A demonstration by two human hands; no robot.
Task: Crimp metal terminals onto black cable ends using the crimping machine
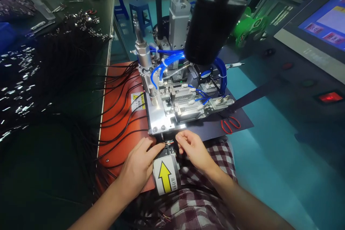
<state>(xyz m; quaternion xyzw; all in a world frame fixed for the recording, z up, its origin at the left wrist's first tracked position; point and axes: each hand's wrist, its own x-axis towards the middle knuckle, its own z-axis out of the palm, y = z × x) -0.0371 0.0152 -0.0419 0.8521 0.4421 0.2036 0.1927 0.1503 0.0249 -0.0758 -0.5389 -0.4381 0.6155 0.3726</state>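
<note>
My left hand [140,160] is closed, thumb and fingers pressed together at the front of a bench machine [159,111]. From its fingertips stick the short coloured wires [169,142] of a cable end, lying over a small metal fixture [170,151]. The cable's body is hidden under the hand. Just right of the wires, my right hand [192,147] is curled with thumb and fingertips pinched together. Whether anything sits in that pinch is too small to make out. Below the fixture is a white guard [161,183] with a yellow arrow.
Several black cables [121,115] run across the orange-red plate [115,90] on the left. Red-handled scissors [230,125] lie on the dark base plate at right. A black lamp-like cylinder [212,28] hangs above the machine. A touchscreen panel [323,25] stands at far right.
</note>
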